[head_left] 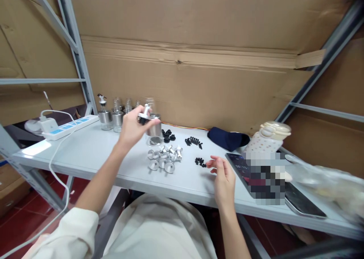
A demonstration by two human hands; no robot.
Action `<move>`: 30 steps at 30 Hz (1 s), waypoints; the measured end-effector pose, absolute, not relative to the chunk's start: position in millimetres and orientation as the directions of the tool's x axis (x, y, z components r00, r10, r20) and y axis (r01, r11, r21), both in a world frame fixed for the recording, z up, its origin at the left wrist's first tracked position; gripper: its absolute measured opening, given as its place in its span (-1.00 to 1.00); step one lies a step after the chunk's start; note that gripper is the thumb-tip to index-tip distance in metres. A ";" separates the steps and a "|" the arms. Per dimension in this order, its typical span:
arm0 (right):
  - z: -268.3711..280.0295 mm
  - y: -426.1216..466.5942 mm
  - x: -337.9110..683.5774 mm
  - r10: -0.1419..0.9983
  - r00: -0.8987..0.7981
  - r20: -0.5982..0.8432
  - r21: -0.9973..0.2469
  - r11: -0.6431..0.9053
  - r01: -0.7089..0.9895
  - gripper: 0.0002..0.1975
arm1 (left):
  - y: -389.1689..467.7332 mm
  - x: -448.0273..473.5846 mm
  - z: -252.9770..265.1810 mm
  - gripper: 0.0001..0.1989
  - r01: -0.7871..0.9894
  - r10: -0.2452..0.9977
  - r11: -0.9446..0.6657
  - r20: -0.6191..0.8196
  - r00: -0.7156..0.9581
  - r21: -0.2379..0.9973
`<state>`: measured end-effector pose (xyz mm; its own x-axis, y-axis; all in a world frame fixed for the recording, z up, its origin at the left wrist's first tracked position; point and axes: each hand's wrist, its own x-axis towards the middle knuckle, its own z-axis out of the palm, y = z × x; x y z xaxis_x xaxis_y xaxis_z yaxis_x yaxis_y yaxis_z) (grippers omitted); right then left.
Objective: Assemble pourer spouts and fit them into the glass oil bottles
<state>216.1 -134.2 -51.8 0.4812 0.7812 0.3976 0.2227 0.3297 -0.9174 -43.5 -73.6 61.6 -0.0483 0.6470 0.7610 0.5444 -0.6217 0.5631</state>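
My left hand [133, 126] is raised over the table, its fingers closed round a silver pourer spout [146, 110] with a black part beneath it. Behind that hand stands a glass oil bottle with a metal sleeve [155, 128]. In front of it lies a group of loose silver pourer spouts [163, 161]. My right hand [223, 177] is low over the table with bent, parted fingers. Its fingertips are at the edge of a small pile of black caps [200, 161]; I see nothing held in them.
Black stoppers [167, 136] and a row of small black levers [194, 141] lie farther back. More bottles [117, 117] and a power strip [71, 127] stand left. A dark blue cap [228, 138], tablet [239, 170], phone [304, 200] and white jug [264, 139] are right.
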 end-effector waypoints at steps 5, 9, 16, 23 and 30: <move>-54.5 -131.9 217.3 0.792 0.462 0.399 -0.916 0.319 0.243 -0.58 | -13.0 -84.1 37.7 -0.69 0.810 0.734 -0.391 0.679 -0.013 0.437; -56.0 -131.8 218.3 0.819 0.427 0.385 -0.917 0.284 0.281 -0.58 | 15.9 -92.1 21.5 -0.72 0.861 0.742 -0.388 0.665 0.080 0.329; -54.9 -132.4 217.0 0.829 0.387 0.403 -0.901 0.285 0.328 -0.59 | 26.9 -102.3 11.1 -0.78 0.923 0.750 -0.355 0.634 0.189 0.146; -52.5 -136.8 214.3 0.796 0.355 0.490 -0.854 0.356 0.381 -0.62 | -22.0 -76.9 29.0 -0.79 0.902 0.697 -0.382 0.704 0.137 0.202; -51.1 -142.8 193.5 0.559 0.015 0.829 -0.502 0.732 0.459 -0.81 | -126.1 17.8 22.7 -0.80 0.765 0.793 -0.601 0.293 0.535 0.232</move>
<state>193.5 -142.8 -51.1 0.0153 0.5590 0.8290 0.4595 0.7324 -0.5024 17.8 -126.1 22.7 0.5345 0.7929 0.2926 0.7647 -0.6011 0.2321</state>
